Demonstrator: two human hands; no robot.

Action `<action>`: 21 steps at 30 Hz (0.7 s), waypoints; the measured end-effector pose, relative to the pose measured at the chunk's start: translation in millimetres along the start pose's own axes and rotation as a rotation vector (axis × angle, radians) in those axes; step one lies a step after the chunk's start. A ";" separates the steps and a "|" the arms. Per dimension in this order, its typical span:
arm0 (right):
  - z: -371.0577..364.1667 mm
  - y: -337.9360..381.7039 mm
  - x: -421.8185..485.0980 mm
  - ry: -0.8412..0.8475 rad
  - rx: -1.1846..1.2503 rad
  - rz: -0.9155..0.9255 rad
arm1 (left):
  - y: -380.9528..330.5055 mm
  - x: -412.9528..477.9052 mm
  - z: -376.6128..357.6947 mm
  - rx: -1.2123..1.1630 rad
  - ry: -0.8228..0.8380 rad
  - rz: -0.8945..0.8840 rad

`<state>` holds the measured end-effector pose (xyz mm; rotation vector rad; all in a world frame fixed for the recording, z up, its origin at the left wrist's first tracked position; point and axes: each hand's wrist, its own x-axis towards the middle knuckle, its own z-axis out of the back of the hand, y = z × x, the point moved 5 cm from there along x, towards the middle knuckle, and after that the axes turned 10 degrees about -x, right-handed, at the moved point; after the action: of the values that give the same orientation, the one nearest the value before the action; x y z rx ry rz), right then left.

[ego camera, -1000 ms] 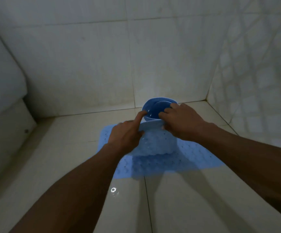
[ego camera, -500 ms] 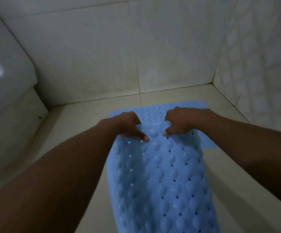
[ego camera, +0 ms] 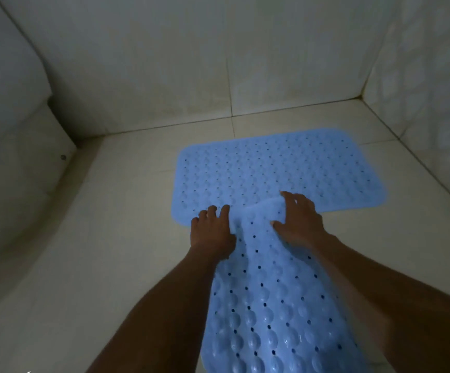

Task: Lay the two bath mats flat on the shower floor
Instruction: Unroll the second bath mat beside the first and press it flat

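Note:
One blue studded bath mat (ego camera: 277, 168) lies flat and crosswise on the tiled shower floor (ego camera: 127, 238), close to the back wall. A second blue bath mat (ego camera: 272, 305) runs lengthwise from it towards me, and its far end overlaps the first mat's near edge. That far end humps up slightly. My left hand (ego camera: 213, 227) rests on the far left corner of the second mat, with its fingertips reaching onto the first mat. My right hand (ego camera: 296, 219) lies spread on the far right corner, pressing it down.
A white rounded fixture (ego camera: 8, 130) fills the left side. Tiled walls close the back (ego camera: 164, 63) and the right (ego camera: 420, 76), meeting in the far right corner. Bare floor tiles lie left of the mats.
The second mat, a roll a second ago, is now unrolled towards me. My hands went from pinching its far end to lying spread on it, and more of the first mat shows.

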<state>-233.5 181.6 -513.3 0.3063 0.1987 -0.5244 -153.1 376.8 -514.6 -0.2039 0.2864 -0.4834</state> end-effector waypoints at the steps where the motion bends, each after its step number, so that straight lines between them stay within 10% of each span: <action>1: -13.6 -10.7 -6.1 0.005 0.054 -0.092 | -1.0 -5.5 -15.3 -0.045 0.033 -0.006; 7: -74.2 -57.1 -50.0 0.102 0.403 -0.577 | -4.5 -53.2 -122.0 -0.207 0.303 0.057; 21: -84.7 -67.6 -38.1 0.262 0.626 -0.364 | 47.1 -71.0 -122.9 -0.177 0.323 0.179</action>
<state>-310.0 172.0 -598.4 0.9629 0.3457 -0.9050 -232.2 436.6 -626.7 -0.2704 0.6590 -0.3115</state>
